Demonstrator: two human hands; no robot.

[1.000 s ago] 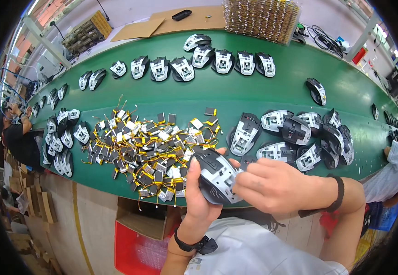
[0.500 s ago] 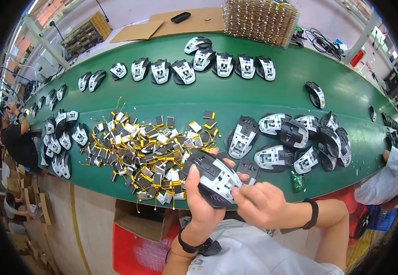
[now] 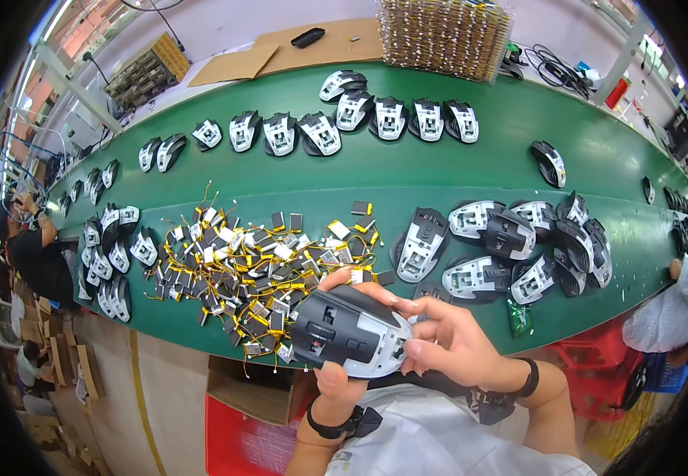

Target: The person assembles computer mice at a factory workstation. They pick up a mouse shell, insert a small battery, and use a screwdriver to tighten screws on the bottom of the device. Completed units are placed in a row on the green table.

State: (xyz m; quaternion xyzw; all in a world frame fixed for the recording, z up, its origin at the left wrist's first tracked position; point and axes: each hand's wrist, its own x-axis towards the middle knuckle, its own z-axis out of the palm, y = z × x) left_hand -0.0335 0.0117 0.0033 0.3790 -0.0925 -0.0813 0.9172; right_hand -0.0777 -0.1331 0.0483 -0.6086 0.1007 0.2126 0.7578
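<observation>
My left hand (image 3: pixel 336 387) grips a black and white computer mouse (image 3: pixel 344 333) from beneath, its thumb at the near side and fingers round the far side. The underside of the mouse, with cut-outs, faces up. My right hand (image 3: pixel 459 341) pinches the white right end of the same mouse, thumb tip on top. Whether a small part sits between those fingers is hidden. Beyond and left of my hands spreads a pile of small battery packs (image 3: pixel 260 258) with yellow tape and thin wires. Several more mice (image 3: pixel 479 276) lie belly-up to the right.
Mice stand in a row (image 3: pixel 320 133) along the far half of the green table (image 3: pixel 431 170), with another group (image 3: pixel 110 246) at left. Near the right edge lies a green packet (image 3: pixel 521 319). A red bin (image 3: pixel 233 428) and a cardboard box (image 3: pixel 249 393) sit below the edge. Two people work at the sides.
The held mouse has turned, its white end now pointing right, and moved slightly left. My right hand has shifted from a fingertip touch to a wider grip round that end.
</observation>
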